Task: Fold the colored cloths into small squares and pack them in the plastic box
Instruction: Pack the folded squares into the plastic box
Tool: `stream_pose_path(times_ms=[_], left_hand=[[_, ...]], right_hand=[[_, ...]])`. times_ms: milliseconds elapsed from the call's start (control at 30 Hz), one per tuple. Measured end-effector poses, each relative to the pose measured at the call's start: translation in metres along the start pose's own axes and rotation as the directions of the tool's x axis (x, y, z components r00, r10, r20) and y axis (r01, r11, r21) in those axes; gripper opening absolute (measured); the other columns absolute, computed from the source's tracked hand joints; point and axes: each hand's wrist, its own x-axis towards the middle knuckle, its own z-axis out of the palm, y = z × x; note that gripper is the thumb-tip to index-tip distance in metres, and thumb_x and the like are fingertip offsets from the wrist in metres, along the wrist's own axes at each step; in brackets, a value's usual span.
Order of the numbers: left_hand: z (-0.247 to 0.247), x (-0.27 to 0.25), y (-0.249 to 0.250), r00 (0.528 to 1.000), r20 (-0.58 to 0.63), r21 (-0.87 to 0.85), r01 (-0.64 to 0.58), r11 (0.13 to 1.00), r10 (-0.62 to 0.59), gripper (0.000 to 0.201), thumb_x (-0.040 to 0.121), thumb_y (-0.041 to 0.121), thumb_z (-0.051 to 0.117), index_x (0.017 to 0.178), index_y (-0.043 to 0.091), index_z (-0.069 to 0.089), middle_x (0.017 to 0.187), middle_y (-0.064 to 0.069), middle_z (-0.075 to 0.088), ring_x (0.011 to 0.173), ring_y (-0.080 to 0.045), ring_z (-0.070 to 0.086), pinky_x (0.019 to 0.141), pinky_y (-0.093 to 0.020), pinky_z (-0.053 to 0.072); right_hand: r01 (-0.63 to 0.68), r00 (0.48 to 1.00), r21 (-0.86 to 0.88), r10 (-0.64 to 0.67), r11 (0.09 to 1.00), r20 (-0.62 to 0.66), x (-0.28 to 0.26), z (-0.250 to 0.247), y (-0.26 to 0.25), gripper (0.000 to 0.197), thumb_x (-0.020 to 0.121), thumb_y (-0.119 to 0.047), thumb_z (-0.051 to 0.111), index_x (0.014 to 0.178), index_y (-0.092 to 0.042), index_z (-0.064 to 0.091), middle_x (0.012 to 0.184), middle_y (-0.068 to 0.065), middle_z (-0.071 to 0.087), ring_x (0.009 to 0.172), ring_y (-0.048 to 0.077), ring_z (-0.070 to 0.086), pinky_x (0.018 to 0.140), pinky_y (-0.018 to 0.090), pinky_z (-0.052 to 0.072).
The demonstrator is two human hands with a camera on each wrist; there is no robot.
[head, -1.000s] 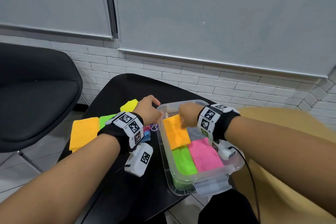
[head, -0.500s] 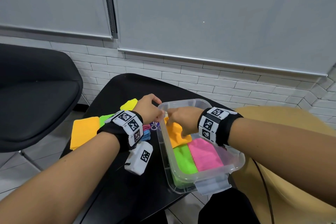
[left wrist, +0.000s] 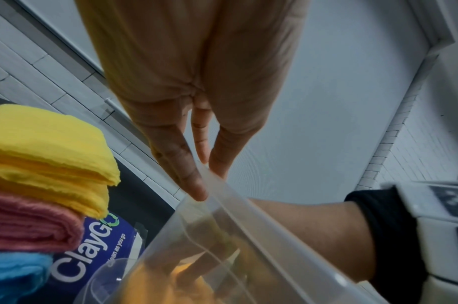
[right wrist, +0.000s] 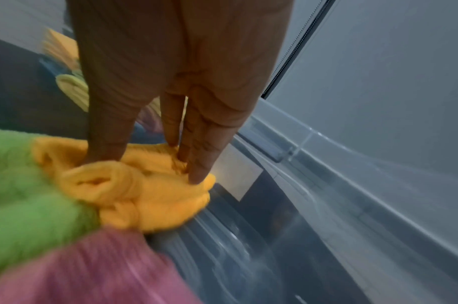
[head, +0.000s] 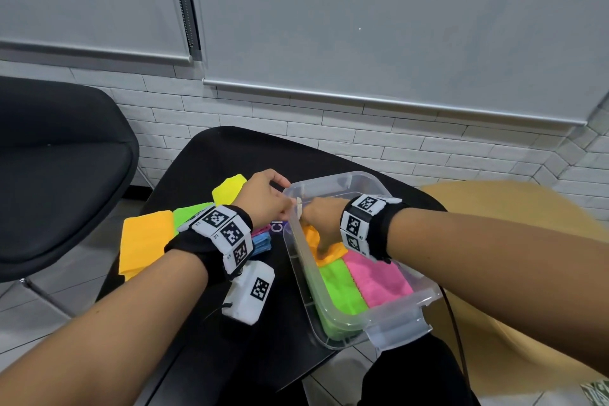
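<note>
The clear plastic box on the black table holds three cloths: one orange cloth, bunched, at the far end, one green cloth and one pink cloth folded side by side nearer. The right hand reaches into the box, its straight fingers pressing down on the orange one. The left hand pinches the box's left rim between thumb and fingers. Outside, left of the box, lie five more cloths: yellow, green, orange, pink and blue.

Soft, even indoor light; right-wrist view blurred, perhaps by motion.
</note>
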Motion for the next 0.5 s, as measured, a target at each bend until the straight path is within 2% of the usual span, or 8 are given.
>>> stream_pose_path(times_ms=[67, 133, 267, 367, 500], left_hand=[[0.000, 0.000, -0.002, 1.000, -0.006, 0.003, -0.001, 1.000, 0.001, 0.027, 0.084, 0.000, 0.067, 0.107, 0.007, 0.055, 0.081, -0.018, 0.066, 0.067, -0.026, 0.065, 0.074, -0.040, 0.059], [0.000, 0.000, -0.004, 1.000, -0.009, -0.005, -0.010, 1.000, 0.009, 0.026, 0.083, 0.000, 0.067, 0.105, 0.007, 0.055, 0.079, -0.017, 0.065, 0.067, -0.027, 0.065, 0.076, -0.042, 0.059], [0.000, 0.000, -0.004, 1.000, -0.001, -0.014, -0.012, 1.000, 0.012, 0.025, 0.083, -0.001, 0.067, 0.102, 0.009, 0.055, 0.079, -0.018, 0.066, 0.066, -0.026, 0.065, 0.072, -0.039, 0.058], [0.001, 0.001, -0.003, 1.000, -0.004, -0.012, -0.009, 1.000, 0.009, 0.026, 0.083, -0.001, 0.068, 0.103, 0.009, 0.055, 0.082, -0.019, 0.067, 0.066, -0.026, 0.066, 0.069, -0.035, 0.057], [0.002, 0.000, -0.003, 1.000, -0.013, 0.004, -0.009, 1.000, 0.009, 0.027, 0.083, -0.001, 0.067, 0.104, 0.010, 0.055, 0.084, -0.021, 0.068, 0.066, -0.025, 0.065, 0.071, -0.038, 0.059]], right_hand=[[-0.002, 1.000, 0.031, 0.002, 1.000, -0.008, 0.000, 0.006, 0.002, 0.050, 0.076, -0.033, 0.076, 0.118, -0.011, 0.061, 0.100, 0.003, 0.062, 0.093, 0.022, 0.058, 0.072, 0.028, 0.044], [-0.001, 1.000, 0.053, 0.002, 0.999, -0.017, -0.002, 0.009, 0.003, 0.055, 0.077, -0.035, 0.075, 0.124, -0.012, 0.060, 0.094, 0.001, 0.059, 0.091, 0.021, 0.057, 0.070, 0.026, 0.039], [-0.020, 1.000, 0.136, 0.021, 0.991, -0.009, -0.006, 0.001, 0.009, 0.069, 0.076, -0.038, 0.077, 0.136, -0.015, 0.052, 0.122, 0.003, 0.062, 0.112, 0.022, 0.056, 0.087, 0.028, 0.044], [-0.021, 0.999, 0.153, 0.025, 0.988, -0.023, -0.008, -0.007, 0.016, 0.076, 0.070, -0.036, 0.083, 0.136, -0.018, 0.051, 0.131, 0.001, 0.057, 0.120, 0.020, 0.052, 0.086, 0.022, 0.038], [-0.060, 0.995, 0.041, 0.056, 0.997, 0.085, -0.010, -0.002, 0.013, 0.089, 0.067, -0.039, 0.084, 0.142, -0.016, 0.043, 0.137, 0.004, 0.051, 0.126, 0.024, 0.047, 0.097, 0.033, 0.042]])
